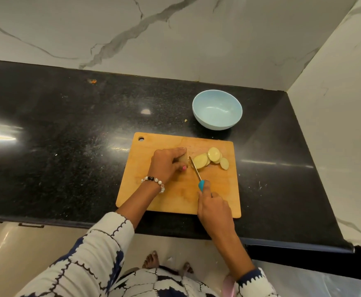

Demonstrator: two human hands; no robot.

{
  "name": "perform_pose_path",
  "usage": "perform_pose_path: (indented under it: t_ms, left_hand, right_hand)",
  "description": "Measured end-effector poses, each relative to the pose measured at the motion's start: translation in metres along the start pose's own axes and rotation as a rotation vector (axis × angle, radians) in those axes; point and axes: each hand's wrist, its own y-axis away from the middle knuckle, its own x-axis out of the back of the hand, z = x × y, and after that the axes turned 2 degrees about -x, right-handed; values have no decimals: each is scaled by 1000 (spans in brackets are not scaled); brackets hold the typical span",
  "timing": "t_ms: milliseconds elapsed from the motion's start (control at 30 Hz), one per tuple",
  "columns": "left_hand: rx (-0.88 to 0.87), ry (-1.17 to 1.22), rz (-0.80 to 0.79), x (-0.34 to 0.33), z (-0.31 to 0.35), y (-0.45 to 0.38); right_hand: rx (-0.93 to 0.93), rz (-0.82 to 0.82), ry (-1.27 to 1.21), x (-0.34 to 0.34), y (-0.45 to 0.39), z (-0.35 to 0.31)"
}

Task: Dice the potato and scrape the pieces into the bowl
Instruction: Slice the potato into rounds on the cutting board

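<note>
On a wooden cutting board [171, 196] my left hand [167, 166] grips the uncut end of a potato [184, 160], which shows only at my fingertips. My right hand [215, 211] holds a knife [194, 169] by its blue handle, the blade's tip resting just right of the potato's cut face. Several pale round potato slices [210, 159] lie overlapping to the right of the blade. A light blue bowl [217, 123], holding nothing, stands behind the board's far right corner.
The board sits near the front edge of a black granite counter [68, 136]. Marble walls close off the back and the right side. A small scrap [185, 120] lies left of the bowl. Floor and my feet show below.
</note>
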Motion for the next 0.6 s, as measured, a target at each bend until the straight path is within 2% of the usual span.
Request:
perform_pose_path:
  t_ms: [167, 367, 600]
  left_hand:
    - [-36, -59, -45, 3, -1, 0]
    - [-1, -10, 40, -2, -2, 5]
    - [11, 23, 68, -5, -3, 5]
  right_hand:
    - [-68, 115, -1, 14, -17, 4]
    - [-4, 101, -319, 33, -11, -18]
    - [-8, 93, -201, 28, -13, -36]
